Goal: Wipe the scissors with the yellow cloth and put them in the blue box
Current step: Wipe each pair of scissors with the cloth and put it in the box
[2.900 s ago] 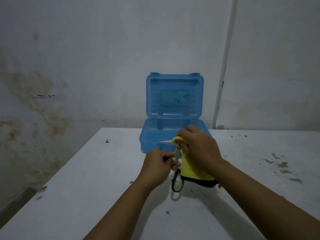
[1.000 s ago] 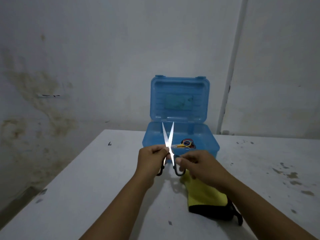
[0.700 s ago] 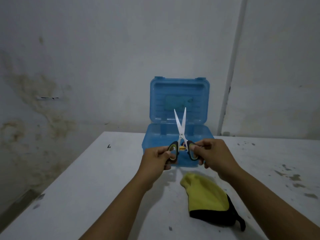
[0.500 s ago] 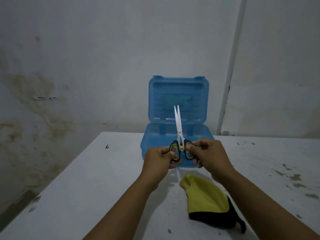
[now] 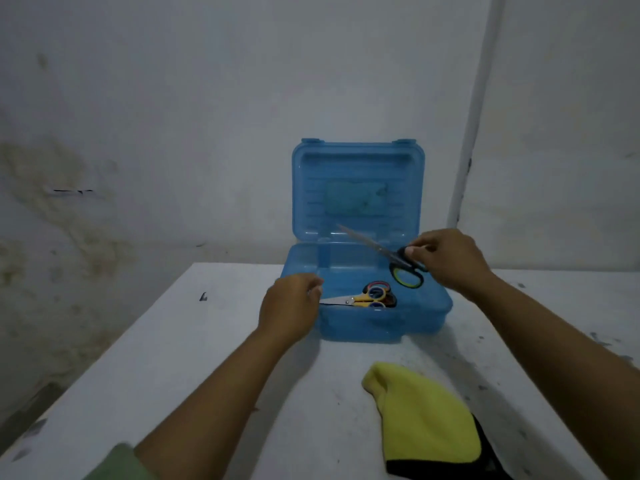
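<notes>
Two hands are at the blue box (image 5: 381, 327): the black-handled scissors (image 5: 388, 256) are pinched by the right hand (image 5: 446, 261) above its open tray, while the left hand (image 5: 291, 310), fingers curled, rests at the left rim. Blades point up-left, the long axis slanting. Lowering flat beside the yellow-handled scissors (image 5: 360, 299) is advised; the yellow cloth (image 5: 422, 414) lies on the table (image 5: 207, 341).

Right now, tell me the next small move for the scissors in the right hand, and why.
Probably lower them into the blue box and let go. The right hand holds the black-handled scissors by the handle above the open box, blades closed and pointing left. The yellow cloth already lies on the table, and the left hand is at the box's left front corner.
</notes>
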